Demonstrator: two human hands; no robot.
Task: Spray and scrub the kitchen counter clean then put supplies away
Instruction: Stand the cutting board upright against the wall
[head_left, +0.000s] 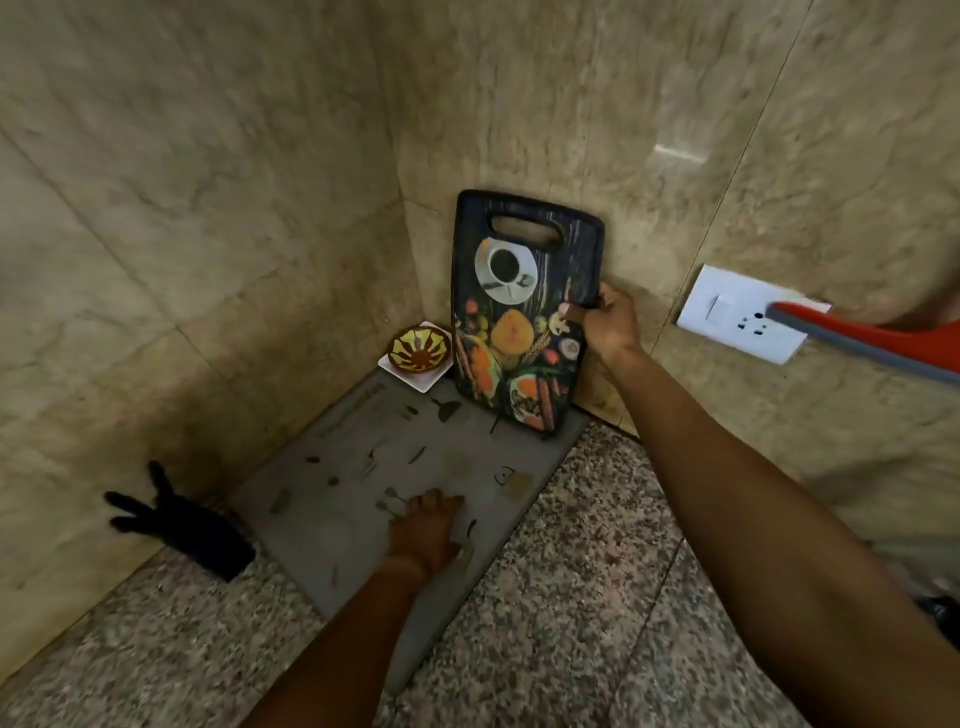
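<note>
A dark cutting board (519, 312) printed with a coffee cup and vegetables stands upright against the marble wall in the counter's corner. My right hand (605, 322) grips its right edge. The board's bottom edge rests on a grey mat (363, 467) patterned with small utensil shapes, which lies flat on the speckled granite counter (597, 597). My left hand (426, 530) presses flat on the mat near its middle, fingers spread and holding nothing.
A small painted bowl (421, 351) sits on a white square dish (423, 382) in the corner, left of the board. A black glove (182, 525) lies by the left wall. A white wall socket (737, 312) and a red-and-grey object (872, 343) are at the right.
</note>
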